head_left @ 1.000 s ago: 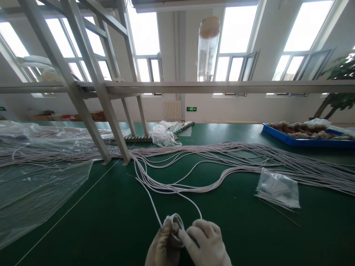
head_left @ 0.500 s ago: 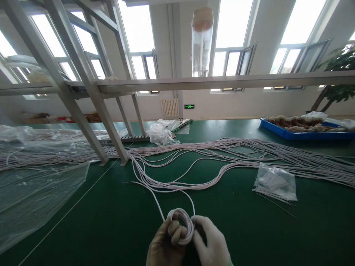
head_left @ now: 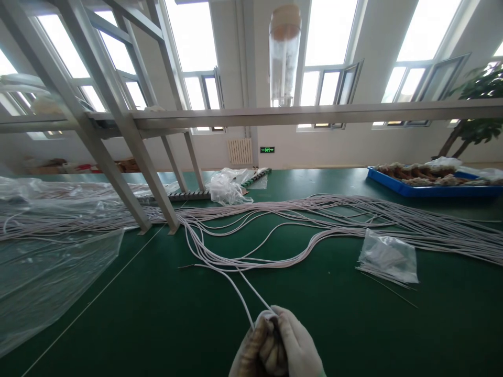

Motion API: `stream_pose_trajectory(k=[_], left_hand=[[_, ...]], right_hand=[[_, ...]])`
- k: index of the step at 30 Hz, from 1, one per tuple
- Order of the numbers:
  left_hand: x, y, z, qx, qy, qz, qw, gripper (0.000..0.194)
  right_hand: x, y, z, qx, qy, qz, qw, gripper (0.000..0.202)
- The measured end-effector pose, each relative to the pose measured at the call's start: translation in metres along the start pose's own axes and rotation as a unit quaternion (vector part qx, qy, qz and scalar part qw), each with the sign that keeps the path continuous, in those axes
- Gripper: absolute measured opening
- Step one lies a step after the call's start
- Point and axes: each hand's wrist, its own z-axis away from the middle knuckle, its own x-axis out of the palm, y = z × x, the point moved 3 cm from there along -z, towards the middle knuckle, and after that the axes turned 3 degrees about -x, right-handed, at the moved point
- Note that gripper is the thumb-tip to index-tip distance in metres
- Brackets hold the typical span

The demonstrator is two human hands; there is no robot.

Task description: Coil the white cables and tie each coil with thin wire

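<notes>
Both hands wear gloves and meet at the bottom centre of the view. My left hand [head_left: 257, 351] is closed around a small coil of white wire [head_left: 265, 315], of which only the top edge shows. My right hand [head_left: 301, 345] presses against the coil from the right, fingers wrapped over it. Two strands of the white wire [head_left: 245, 293] run taut from the hands up to the long bundle of white wires [head_left: 314, 214] spread across the green table [head_left: 165, 314].
A clear bag of thin wires [head_left: 389, 256] lies to the right. Clear plastic sheeting [head_left: 51, 267] covers the left of the table. Grey metal frame legs [head_left: 133, 173] stand at the left. A blue tray [head_left: 428, 188] sits far right, a crumpled plastic bag [head_left: 226, 188] at the back.
The open loop of wire seen earlier has been drawn tight into my hands. The loose strand has straightened and pulled taut. My hands have shifted slightly right and lower.
</notes>
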Motion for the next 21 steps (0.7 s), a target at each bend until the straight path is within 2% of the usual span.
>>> stream_pose_trajectory(k=[5, 7, 10, 13, 17, 21], left_hand=[[0.002, 0.002, -0.004, 0.043, -0.025, -0.046, 0.998, 0.028], [0.0, 0.006, -0.004, 0.054, -0.01, -0.116, 0.992, 0.036], [-0.001, 0.015, -0.002, 0.087, 0.033, -0.248, 0.964, 0.048], [0.007, 0.024, 0.002, 0.105, 0.029, -0.273, 0.956, 0.058], [0.026, 0.033, 0.01, 0.057, -0.01, -0.221, 0.974, 0.061], [0.035, 0.035, 0.018, -0.001, 0.012, -0.214, 0.977, 0.043]], right_hand=[[-0.003, -0.001, 0.002, -0.073, 0.016, 0.103, 0.992, 0.07], [-0.005, -0.002, 0.003, -0.081, 0.017, 0.117, 0.99, 0.065], [-0.006, -0.005, 0.003, -0.082, 0.012, 0.11, 0.99, 0.054], [-0.007, -0.01, 0.003, -0.091, 0.004, 0.1, 0.991, 0.048], [-0.006, -0.017, 0.005, -0.099, -0.015, 0.096, 0.99, 0.045], [-0.001, -0.019, 0.006, -0.096, -0.027, 0.087, 0.991, 0.036]])
